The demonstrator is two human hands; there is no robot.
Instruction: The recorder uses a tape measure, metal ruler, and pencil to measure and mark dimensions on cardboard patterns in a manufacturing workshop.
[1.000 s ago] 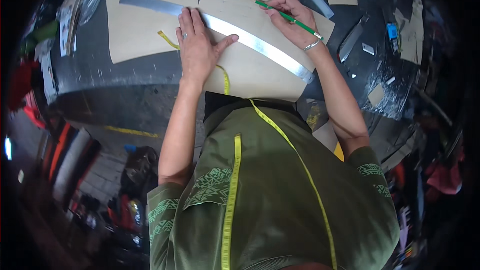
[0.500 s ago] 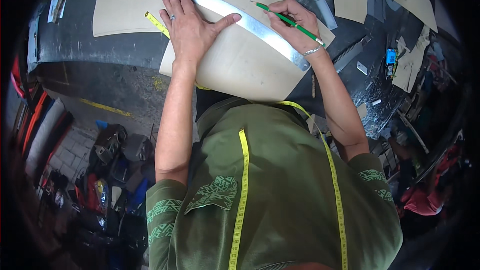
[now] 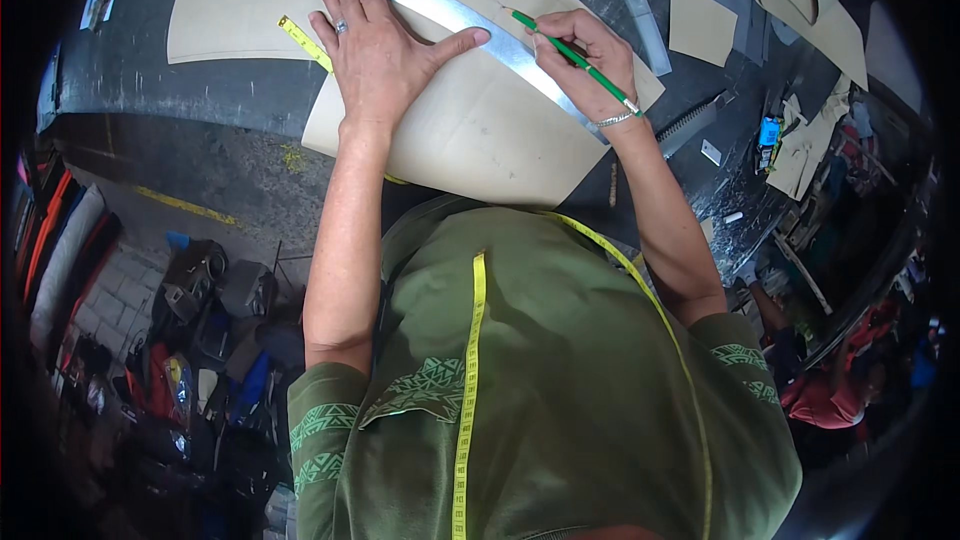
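Note:
A long metal ruler (image 3: 440, 5) lies aslant across beige pattern card (image 3: 490, 130) on the dark table. My left hand (image 3: 378, 60) rests flat with its fingers spread, fingertips and thumb on the ruler and the palm on the card. My right hand (image 3: 597, 48) grips a green pencil (image 3: 572, 55), its point down on the card just beyond the ruler's far edge. The right wrist lies over the ruler's right end. The end of a yellow measuring tape (image 3: 303, 43) sticks out beside my left hand. Another measuring tape (image 3: 470, 370) hangs down my green shirt.
Right of my right hand are a clear plastic strip (image 3: 645, 28), a small beige card (image 3: 702, 25) and a utility knife (image 3: 690, 125). A blue-topped small item (image 3: 768, 135) sits near scraps at the table's right side. Bags (image 3: 195, 280) crowd the floor at left. A person in red (image 3: 825, 400) is at lower right.
The whole view has shifted slightly. Both hands keep the same hold, and the pencil point stays at nearly the same spot beyond the ruler.

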